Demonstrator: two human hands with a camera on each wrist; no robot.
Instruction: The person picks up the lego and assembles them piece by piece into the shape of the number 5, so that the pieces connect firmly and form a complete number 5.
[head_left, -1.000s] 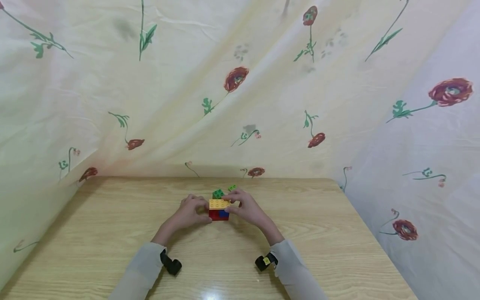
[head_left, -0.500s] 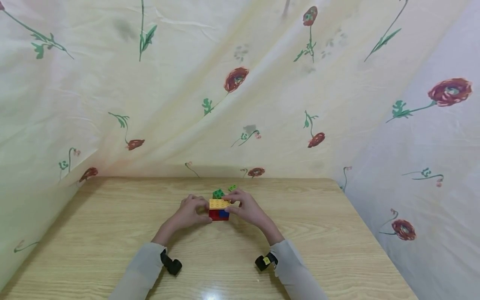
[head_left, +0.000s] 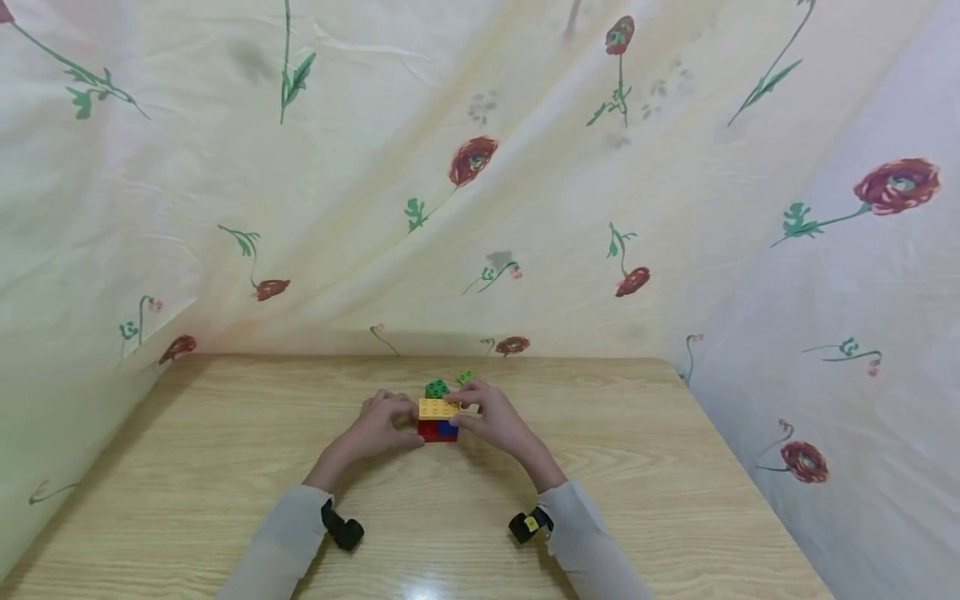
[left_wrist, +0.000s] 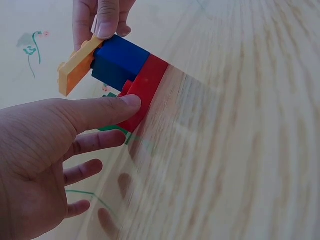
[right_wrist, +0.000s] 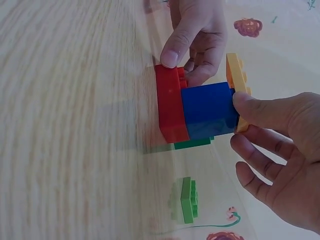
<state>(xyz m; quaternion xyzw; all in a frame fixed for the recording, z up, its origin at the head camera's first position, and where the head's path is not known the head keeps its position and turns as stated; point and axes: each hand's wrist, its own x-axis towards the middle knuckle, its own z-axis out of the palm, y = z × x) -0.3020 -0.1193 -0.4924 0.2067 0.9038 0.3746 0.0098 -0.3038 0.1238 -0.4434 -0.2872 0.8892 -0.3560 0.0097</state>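
On the table stands a small stack of toy building bricks. Its base is a red brick [head_left: 429, 431], pinched low at its left end by my left hand [head_left: 380, 422]. A taller blue brick [right_wrist: 209, 110] sits on the red brick's right half. Across the top lies a thin yellow-orange brick [head_left: 435, 406], which overhangs the blue one to the left above a gap. My right hand [head_left: 495, 414] pinches the yellow-orange brick's right end, its thumb at the seam with the blue brick in the right wrist view. Fingertips behind the stack are partly hidden.
Just behind the stack is a dark green brick [head_left: 437, 387]. A flat lime-green brick [right_wrist: 188, 200] lies farther back, to the right. The wooden table [head_left: 225, 433] ends at a flowered cloth [head_left: 337, 250], which hangs behind it and along the sides.
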